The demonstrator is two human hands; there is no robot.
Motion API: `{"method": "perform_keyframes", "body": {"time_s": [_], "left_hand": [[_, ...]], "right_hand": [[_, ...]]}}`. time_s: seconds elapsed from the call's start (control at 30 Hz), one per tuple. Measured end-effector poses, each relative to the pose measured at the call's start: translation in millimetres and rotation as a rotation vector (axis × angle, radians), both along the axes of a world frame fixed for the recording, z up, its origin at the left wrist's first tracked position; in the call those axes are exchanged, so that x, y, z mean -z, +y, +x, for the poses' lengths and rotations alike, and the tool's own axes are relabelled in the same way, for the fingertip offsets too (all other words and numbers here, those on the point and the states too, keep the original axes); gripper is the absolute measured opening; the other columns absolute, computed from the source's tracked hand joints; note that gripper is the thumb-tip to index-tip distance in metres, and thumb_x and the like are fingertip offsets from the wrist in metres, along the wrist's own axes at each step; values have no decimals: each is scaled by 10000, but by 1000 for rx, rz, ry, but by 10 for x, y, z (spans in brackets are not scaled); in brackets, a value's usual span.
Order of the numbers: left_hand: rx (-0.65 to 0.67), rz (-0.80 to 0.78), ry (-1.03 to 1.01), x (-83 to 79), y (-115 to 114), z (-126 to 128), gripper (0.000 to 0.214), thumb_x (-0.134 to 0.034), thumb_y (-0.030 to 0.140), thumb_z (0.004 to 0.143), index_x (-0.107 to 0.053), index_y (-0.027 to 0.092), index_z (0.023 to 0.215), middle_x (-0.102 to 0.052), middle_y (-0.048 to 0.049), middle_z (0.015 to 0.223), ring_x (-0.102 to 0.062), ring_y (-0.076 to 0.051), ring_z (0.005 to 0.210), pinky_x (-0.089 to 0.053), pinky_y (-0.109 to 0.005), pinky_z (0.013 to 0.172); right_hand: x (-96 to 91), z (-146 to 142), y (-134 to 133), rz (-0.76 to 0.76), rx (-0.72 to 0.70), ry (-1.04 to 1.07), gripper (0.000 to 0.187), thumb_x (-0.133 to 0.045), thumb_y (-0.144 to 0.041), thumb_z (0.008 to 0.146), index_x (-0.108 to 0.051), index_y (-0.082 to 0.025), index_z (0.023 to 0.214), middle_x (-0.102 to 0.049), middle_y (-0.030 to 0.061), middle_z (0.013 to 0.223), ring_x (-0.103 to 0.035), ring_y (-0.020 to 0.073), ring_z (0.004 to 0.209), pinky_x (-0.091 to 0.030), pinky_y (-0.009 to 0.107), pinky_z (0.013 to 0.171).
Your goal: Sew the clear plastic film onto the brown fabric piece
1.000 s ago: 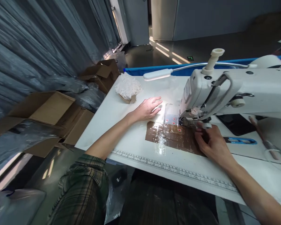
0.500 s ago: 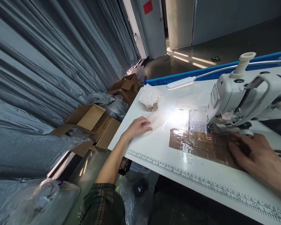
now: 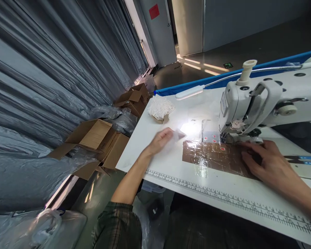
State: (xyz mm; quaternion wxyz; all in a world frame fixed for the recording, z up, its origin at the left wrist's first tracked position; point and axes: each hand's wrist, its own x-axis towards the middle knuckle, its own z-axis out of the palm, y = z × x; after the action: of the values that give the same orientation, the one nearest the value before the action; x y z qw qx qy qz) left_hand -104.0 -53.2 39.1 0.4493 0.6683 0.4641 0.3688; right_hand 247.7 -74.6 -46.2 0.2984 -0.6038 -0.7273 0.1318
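While the left hand (image 3: 159,141) pinches a blurred see-through piece (image 3: 177,135), it seems best to hold that flat, all fingers clear of the sewing machine (image 3: 230,100). The piece juts from the left fingertips towards the far left corner of the brown sheet (image 3: 209,156). The right hand (image 3: 268,160) curls at the sheet's right end; whether it grips, I cannot tell. The sheet lies inside the ruled near edge of the surface (image 3: 166,162).

Counter (image 3: 134,148) smooth, glossy white. Brown sheet (image 3: 209,158) wrinkled, high-gloss, plastic-looking. Sewing machine (image 3: 294,89) smooth, enamel-like. Lamp neck (image 3: 274,69) shiny ribbed metal. Carton (image 3: 95,134) matt cardboard. Curtain (image 3: 54,69) silvery, creased, softly shiny. Sleeve (image 3: 119,224) matt cloth.
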Motion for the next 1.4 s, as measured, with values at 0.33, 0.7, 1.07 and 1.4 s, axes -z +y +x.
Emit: {"method": "perform_keyframes", "body": {"time_s": [0.33, 0.7, 1.07, 1.4], "left_hand": [[245, 369, 563, 142, 16, 512, 224, -547, 281, 960, -619, 171, 1140, -610, -115, 1284, -576, -248, 1195, -478, -431, 1014], [-24, 235, 476, 159, -77, 574, 83, -619, 244, 895, -640, 175, 853, -696, -50, 970, -657, -187, 897, -526, -323, 777], [324, -299, -70, -140, -377, 1027, 274, -655, 392, 886, -627, 135, 977, -673, -41, 803, -675, -131, 728, -565, -237, 679], [52, 497, 927, 10, 397, 943, 175, -489, 191, 945, -598, 172, 1081, -640, -86, 983, -625, -202, 793, -456, -298, 664]], "right_hand": [[-128, -76, -59, -16, -10, 62, 396, -456, -390, 896, -656, -198, 1179, -524, 136, 1206, -608, 287, 1003, -503, 462, 928], [-320, -82, -69, -10, -131, 180, 337, -484, -360, 900, -698, -192, 1098, -627, 127, 1118, -639, 281, 980, -523, 470, 901], [-637, -423, -449, -674, -616, 688, 371, -558, -413, 923, -587, -205, 1229, -680, 40, 939, -645, 165, 819, -543, 305, 721], [-556, -297, 126, -375, -123, 21, 257, -561, -425, 877, -699, -210, 907, -707, 52, 756, -625, 197, 655, -403, 296, 571]]}}
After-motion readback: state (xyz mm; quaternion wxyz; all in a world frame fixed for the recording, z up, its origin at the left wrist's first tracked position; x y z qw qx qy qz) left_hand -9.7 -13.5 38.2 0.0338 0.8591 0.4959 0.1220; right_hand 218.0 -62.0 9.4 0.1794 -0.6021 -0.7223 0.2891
